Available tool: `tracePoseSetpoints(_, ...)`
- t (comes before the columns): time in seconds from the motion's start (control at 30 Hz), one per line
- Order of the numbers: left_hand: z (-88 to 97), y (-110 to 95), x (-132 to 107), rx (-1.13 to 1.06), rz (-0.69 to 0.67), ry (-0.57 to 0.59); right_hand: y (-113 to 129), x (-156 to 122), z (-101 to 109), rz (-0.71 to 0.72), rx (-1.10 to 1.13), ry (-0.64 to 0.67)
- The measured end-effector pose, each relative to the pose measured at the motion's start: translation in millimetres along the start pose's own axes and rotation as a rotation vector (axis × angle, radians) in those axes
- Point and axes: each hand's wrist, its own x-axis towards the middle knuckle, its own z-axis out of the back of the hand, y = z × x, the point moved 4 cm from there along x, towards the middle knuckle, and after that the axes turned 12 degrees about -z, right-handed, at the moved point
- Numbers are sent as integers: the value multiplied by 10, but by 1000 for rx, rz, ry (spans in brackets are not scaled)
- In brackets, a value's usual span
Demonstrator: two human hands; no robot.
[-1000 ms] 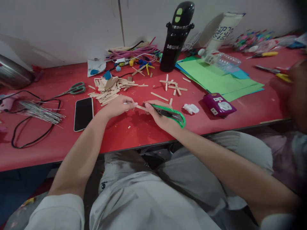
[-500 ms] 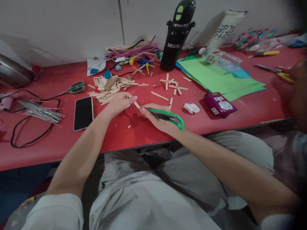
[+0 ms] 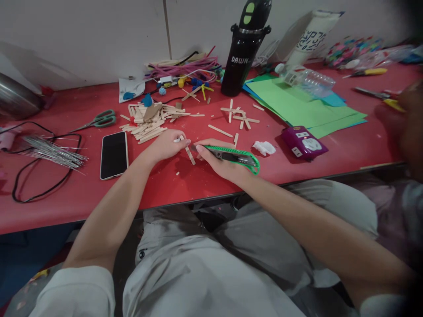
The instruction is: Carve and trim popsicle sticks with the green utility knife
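Note:
Between the thumb and fingers of my left hand (image 3: 170,145) is a wooden craft stick (image 3: 189,154), its free end angled toward me over the red table (image 3: 165,187). My right hand (image 3: 221,160) is wrapped round a green utility knife (image 3: 236,156). The knife's front end points left, toward the stick, with a small gap between them; how far the blade is out I cannot make out. A heap of craft sticks (image 3: 150,116) lies just behind my left hand. Several joined sticks (image 3: 243,118) and a loose stick (image 3: 220,131) lie beyond my right hand.
A phone (image 3: 114,155), green-handled scissors (image 3: 99,120) and metal wires (image 3: 54,152) lie left. Behind stands a black bottle (image 3: 243,57). To the right are crumpled white tissue (image 3: 264,147), a purple device (image 3: 304,143), green paper (image 3: 297,103) and pliers (image 3: 380,96). Another person's arm (image 3: 411,127) shows far right.
My right hand has moved slightly right, off the stick's end, and the knife has turned a little flatter. The stick stays in my left hand, now pointing more steeply toward me.

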Motion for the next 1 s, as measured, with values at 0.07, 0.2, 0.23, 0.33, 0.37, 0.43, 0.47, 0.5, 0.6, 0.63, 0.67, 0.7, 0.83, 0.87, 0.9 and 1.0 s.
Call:
tracePoseSetpoints(0.07,2,-24,0,5,-8,4,14,-5,3,10,8,6)
tracePoseSetpoints(0.2,4,-29,3,11,-23,-1,20,-12,-6,7,22,44)
tracePoseSetpoints(0.23,3,-22,4,12,-24,-2,16,-11,-9,3,30,48)
tracePoseSetpoints(0.33,-2,-1,5,11,-26,-3,1,-3,-23,-5,56,52)
tracePoseSetpoints(0.37,-4,6,4,9,-25,-4,-5,1,-28,-6,60,53)
tracePoseSetpoints(0.43,-6,15,2,7,-23,-8,-12,8,-33,1,60,49)
tracePoseSetpoints(0.47,-8,17,2,4,-23,-10,-11,11,-33,10,61,46)
tracePoseSetpoints(0.5,-9,18,1,2,-24,-11,-9,12,-34,18,62,46)
tracePoseSetpoints(0.6,-9,12,3,-2,-25,-19,2,14,-37,24,64,57)
tracePoseSetpoints(0.63,-7,8,3,-2,-25,-21,5,14,-39,22,64,62)
tracePoseSetpoints(0.67,-5,4,3,-3,-25,-22,9,14,-39,19,61,59)
tracePoseSetpoints(0.7,-4,0,3,-3,-24,-21,11,14,-39,17,55,55)
tracePoseSetpoints(0.83,2,-11,0,2,-31,-18,15,15,-48,21,44,43)
tracePoseSetpoints(0.87,2,-11,0,4,-35,-17,15,14,-51,25,47,44)
tracePoseSetpoints(0.9,2,-9,-1,5,-40,-17,15,13,-55,31,50,44)
tracePoseSetpoints(1.0,-1,9,-1,14,-45,-18,28,4,-65,53,42,32)
